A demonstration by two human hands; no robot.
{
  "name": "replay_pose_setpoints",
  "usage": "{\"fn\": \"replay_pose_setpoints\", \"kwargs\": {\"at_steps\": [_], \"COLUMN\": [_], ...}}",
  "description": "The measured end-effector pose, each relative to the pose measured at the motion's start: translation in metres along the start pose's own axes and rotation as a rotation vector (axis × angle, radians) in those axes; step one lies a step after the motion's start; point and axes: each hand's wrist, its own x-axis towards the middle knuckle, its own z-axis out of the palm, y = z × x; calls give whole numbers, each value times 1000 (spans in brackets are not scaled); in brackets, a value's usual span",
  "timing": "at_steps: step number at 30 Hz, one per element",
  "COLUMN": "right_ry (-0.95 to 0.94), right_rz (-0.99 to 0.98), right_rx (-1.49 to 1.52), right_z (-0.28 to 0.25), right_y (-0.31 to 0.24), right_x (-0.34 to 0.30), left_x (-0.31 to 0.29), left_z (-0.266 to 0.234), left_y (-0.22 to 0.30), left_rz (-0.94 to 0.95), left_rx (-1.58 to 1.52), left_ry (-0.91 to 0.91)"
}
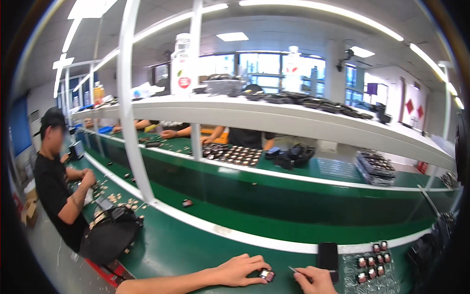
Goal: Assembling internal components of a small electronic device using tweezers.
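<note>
My left hand [241,270] rests on the green bench with its thumb and fingers pinched on a small dark component [267,275] with a pale top. Just right of it, my right hand [314,281] is closed around a thin, pointed tool [292,269], whose tip points left toward the component. Most of that tool is hidden in the fingers, so its exact kind does not show. A black phone-like slab [328,257] lies directly behind my right hand. To its right, a clear plastic tray [350,279] carries several similar dark components [372,272].
A green conveyor belt [225,203] runs behind a white rail [235,236], with one component [187,203] on it. A white shelf [274,111] on posts spans above. At left, a co-worker [56,191] sits past a black bag [110,235]. Another black bag [431,250] is at right.
</note>
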Motion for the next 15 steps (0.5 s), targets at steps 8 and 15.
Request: {"fn": "replay_pose_setpoints", "kwargs": {"at_steps": [8,15], "right_ry": [-58,-58], "right_rz": [59,50], "right_rx": [17,-49], "right_z": [-9,-8], "right_y": [5,-4], "right_x": [13,16], "left_x": [-2,-11], "left_z": [-7,-7], "left_y": [5,4], "left_rz": [-4,51], "left_rx": [-56,-29], "left_ry": [-22,-3]}}
